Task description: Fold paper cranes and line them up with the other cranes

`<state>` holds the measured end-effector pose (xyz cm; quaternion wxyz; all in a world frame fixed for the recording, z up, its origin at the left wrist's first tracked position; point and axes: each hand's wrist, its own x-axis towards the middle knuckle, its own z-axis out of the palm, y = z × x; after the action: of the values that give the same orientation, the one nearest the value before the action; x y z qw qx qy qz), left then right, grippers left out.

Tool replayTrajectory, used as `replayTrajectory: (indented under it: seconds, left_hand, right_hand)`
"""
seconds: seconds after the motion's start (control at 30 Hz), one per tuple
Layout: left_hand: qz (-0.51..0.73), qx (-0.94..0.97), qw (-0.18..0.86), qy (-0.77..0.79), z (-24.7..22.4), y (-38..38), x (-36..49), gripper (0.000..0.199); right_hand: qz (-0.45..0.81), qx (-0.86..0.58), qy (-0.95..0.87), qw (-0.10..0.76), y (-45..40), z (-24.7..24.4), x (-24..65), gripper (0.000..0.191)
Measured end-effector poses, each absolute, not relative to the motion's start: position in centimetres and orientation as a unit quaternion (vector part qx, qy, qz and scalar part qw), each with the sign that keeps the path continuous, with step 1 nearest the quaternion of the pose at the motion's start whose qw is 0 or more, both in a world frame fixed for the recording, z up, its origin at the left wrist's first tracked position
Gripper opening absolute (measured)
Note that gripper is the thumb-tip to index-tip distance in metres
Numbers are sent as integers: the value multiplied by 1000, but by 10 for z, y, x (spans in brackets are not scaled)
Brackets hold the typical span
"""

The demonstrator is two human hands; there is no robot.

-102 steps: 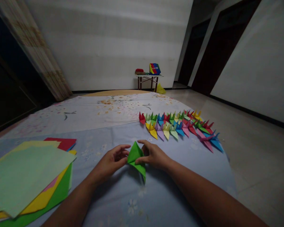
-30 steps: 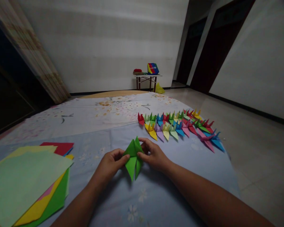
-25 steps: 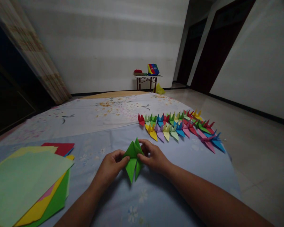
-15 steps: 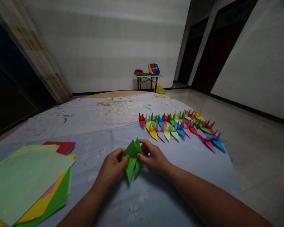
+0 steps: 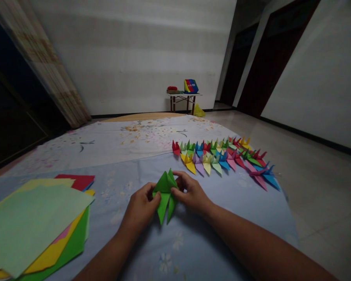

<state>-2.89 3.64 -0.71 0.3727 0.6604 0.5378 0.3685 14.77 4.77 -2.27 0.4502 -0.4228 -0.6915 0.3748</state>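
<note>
Far left, a patterned curtain (image 5: 51, 70) hangs beside a white wall (image 5: 134, 50). From where I stand, the table carries two covers: a blue cloth (image 5: 152, 253) near and a white floral cloth (image 5: 146, 146) far. A fanned stack of coloured sheets (image 5: 41, 218) lies at the near left, a pale green sheet uppermost.

Next to the right, the left hand (image 5: 142, 205) is clamped on the left edge of a green folded paper (image 5: 164, 185), thumb on the front face, most of the fingers hidden behind. The paper is located at the near centre, over the blue cloth, upper points upward, two slim points directed toward the near side. Contact with the cloth cannot be confirmed. The right hand (image 5: 193, 193) grips the opposite edge, thumb in front; the hands stay apart from each other.

Change noted: seconds ago the paper stood turned, one lower point showing, mainly under the right thumb. Now both thumbs bear on it, which I judge gives firmer control of the fold.

Farther right, rows of folded paper birds (image 5: 224, 160) stand on the cloth; beyond them, a dark door (image 5: 275, 58).
</note>
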Motion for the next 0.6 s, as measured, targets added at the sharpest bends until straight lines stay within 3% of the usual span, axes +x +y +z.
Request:
replayTrajectory:
  seconds: [0.6]
  left_hand:
    - [389, 654, 353, 544, 3, 30, -24, 20]
  right_hand:
    - [345, -406, -720, 445, 41, -17, 144, 44]
